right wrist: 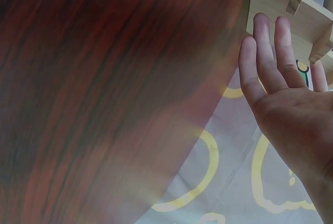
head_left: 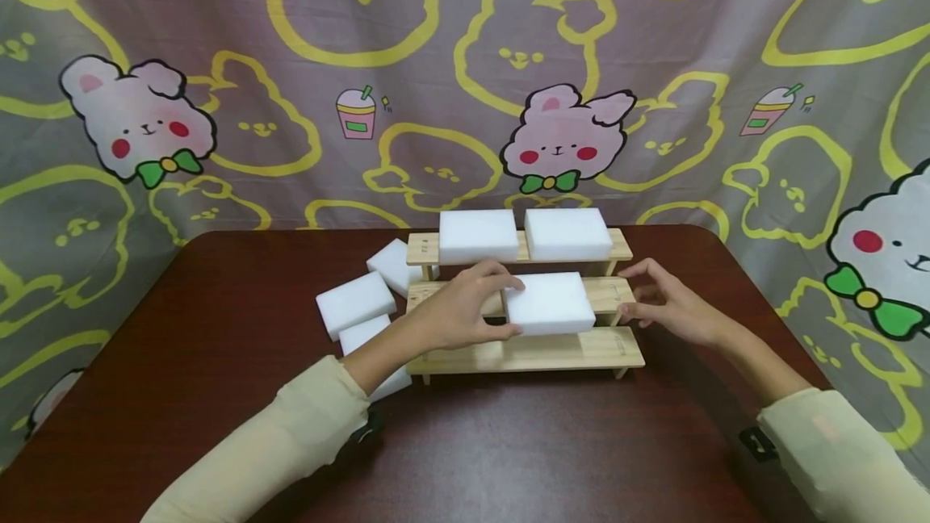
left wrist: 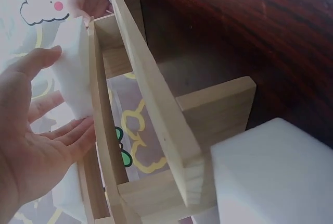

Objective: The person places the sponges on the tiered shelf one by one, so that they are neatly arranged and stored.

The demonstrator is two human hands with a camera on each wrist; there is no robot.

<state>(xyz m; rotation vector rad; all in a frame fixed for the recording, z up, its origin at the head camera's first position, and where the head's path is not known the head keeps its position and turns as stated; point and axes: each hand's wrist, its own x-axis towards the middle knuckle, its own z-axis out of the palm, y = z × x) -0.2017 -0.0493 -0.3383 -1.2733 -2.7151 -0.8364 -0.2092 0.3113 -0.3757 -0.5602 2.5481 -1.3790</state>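
Observation:
A white foam block (head_left: 550, 303) lies on the middle tier of a three-tier wooden rack (head_left: 523, 352). My left hand (head_left: 465, 309) holds this block by its left end, thumb at the front and fingers at the back. In the left wrist view, the thumb of the left hand (left wrist: 36, 125) presses the block (left wrist: 74, 67). At the rack's right end is my right hand (head_left: 672, 305), its fingers spread beside the middle tier and nothing held. The right wrist view shows the right hand (right wrist: 296, 104) with fingers extended near the wood; whether they touch it I cannot tell.
Two white blocks, a left one (head_left: 478, 234) and a right one (head_left: 568, 233), sit on the top tier. Several loose blocks (head_left: 356, 303) lie left of the rack on the dark table (head_left: 508, 442), partly behind my left forearm. A patterned curtain (head_left: 436, 87) hangs behind.

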